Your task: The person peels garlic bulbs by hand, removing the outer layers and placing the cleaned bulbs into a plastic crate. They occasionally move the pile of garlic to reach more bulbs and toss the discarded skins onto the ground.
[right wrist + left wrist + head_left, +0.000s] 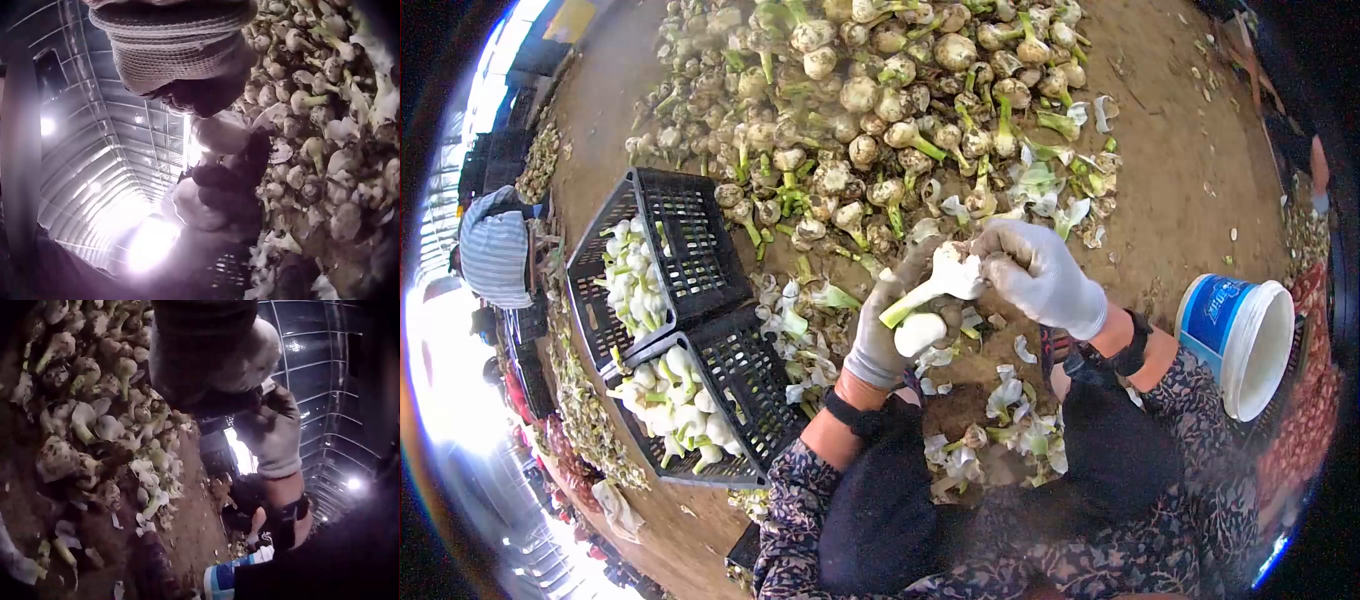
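My gloved left hand [878,335] holds two white garlic bulbs low in front of me. The upper garlic bulb [956,270] has a green-tipped stem pointing to the lower left. Below it, a smooth second garlic bulb [920,334] sits against the same hand. From the right, my gloved right hand [1045,280] has its fingers curled, with the thumb and fingertips pinching the upper bulb's edge. In the right wrist view the upper garlic bulb [222,136] shows between both gloves. The left wrist view shows the right hand [275,434] beside the dark left glove.
A large pile of dirty garlic [860,95] spreads ahead on the soil. At left, two black crates [695,225] hold cleaned bulbs. Peeled skins [1005,430] litter the ground between my legs. A white-and-blue bucket [1258,350] lies tilted at right. Another person [495,245] is at far left.
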Demonstrator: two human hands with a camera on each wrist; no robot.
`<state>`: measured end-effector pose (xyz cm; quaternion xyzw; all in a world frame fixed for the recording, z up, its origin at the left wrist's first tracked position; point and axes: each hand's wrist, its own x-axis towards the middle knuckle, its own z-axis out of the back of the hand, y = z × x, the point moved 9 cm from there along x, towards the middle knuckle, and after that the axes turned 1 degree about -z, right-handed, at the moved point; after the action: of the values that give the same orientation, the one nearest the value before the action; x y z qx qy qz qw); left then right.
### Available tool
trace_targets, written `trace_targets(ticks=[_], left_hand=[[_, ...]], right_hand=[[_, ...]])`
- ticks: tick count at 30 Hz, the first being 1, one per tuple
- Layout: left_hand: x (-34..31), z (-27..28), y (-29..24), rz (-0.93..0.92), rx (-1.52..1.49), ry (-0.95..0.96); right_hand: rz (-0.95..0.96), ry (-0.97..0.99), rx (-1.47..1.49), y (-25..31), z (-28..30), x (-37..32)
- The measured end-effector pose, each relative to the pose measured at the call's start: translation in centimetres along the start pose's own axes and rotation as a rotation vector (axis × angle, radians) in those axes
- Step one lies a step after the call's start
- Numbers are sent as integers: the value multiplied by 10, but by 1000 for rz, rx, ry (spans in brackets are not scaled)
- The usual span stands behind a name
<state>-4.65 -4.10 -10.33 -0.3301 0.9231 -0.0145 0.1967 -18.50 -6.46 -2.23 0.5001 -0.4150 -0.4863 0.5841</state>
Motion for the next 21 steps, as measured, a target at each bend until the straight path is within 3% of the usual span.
trace_targets(ticks=[3,4,5,8,10,14,17,19,21], left_hand=[[0,24,6,60,90,-40],[2,38,10,112,171,-45],[-4,0,9,202,496,-40],[-6,-4,11,203,727,-73],[-2,-14,13,189,874,-107],[9,-31,-4,-72,1302,-106],[7,-30,-7,-119,1695,-164],[5,-18,-1,-69,1772,-192],[1,-7,3,-17,1852,-221]], right_hand=[[-356,31,232,-28,-5,-7],[-341,-8,210,-29,0,-7],[-336,-7,239,-30,-1,-7],[-301,-42,329,-24,2,-6],[-374,-92,417,-33,6,-10],[-404,-150,595,-36,20,-14],[-332,-231,595,-26,42,-13],[-234,-331,711,-8,59,-11],[-241,-199,490,-18,70,-2]])
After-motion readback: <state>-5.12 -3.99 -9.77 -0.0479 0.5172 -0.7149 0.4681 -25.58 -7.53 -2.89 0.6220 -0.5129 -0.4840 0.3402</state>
